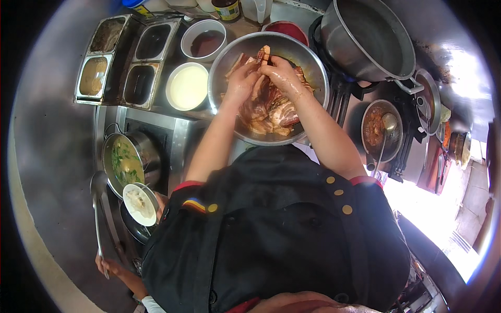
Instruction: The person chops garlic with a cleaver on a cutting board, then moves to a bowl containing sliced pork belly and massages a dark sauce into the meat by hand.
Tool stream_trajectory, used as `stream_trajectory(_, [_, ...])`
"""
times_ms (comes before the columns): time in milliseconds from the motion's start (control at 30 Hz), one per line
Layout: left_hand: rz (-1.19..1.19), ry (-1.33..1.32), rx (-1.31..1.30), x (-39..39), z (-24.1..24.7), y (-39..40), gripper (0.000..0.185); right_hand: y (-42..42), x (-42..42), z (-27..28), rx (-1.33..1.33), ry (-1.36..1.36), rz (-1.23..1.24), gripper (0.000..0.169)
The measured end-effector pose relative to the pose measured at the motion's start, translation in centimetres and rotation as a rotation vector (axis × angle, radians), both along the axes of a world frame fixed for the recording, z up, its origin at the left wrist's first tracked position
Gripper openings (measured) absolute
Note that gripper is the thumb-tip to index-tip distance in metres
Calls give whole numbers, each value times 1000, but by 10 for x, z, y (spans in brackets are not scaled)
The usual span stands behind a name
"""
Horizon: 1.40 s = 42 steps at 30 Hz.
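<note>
A wide stainless steel mixing bowl [320, 90] lies before me, holding several slabs of raw, marinated meat [283, 113] with fatty edges. Over its far half, my left hand [243, 81] and my right hand [283, 75] meet with fingers bent around one piece of meat [265, 54]. That piece's pale, fatty end sticks up beyond my fingertips; its lower part is hidden behind them. Both hands look wet. Beneath them, the other slabs overlap on the bowl's bottom, with brownish liquid along the inner wall.
Left of the bowl are a tub of pale liquid [187, 87], a tub of dark liquid [203, 41] and metal inserts [94, 76]. A large pot [368, 39] and a pan of stew [376, 127] stand right. A co-worker's hand [107, 266] grips a ladle [96, 211] near a soup pot [127, 160].
</note>
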<state>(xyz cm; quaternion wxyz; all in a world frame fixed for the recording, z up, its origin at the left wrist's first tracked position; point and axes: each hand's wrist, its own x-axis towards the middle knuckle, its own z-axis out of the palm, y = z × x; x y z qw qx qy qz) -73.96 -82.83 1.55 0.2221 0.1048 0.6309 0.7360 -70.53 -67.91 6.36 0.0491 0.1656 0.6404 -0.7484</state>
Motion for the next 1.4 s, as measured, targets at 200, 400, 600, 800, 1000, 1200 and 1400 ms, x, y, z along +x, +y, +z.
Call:
stream_trajectory(200, [-39, 101, -93, 0, 6, 5, 40, 6, -5, -23, 102, 34, -79, 38])
stream_trajectory(400, [-100, 111, -106, 3, 21, 6, 48, 11, -2, -23, 168, 56, -88, 43])
stream_trajectory(600, [50, 435, -272, 5, 29, -6, 60, 30, 23, 34, -502, 64, 82, 47])
stream_trajectory(800, [30, 591, -408, 5, 46, -3, 56, 35, 16, 27, -279, -6, 72, 28])
stream_trajectory(1000, [38, 792, -407, 7, 60, -6, 56, 29, 20, 37, -290, -44, 9, 24])
stream_trajectory(1200, [3, 707, -418, 7, 59, -6, 53, 31, 15, 20, -138, 6, 59, 24])
stream_trajectory(1400, [-14, 943, -400, 0, 57, -2, 50, 33, 14, 7, -21, 59, 96, 25])
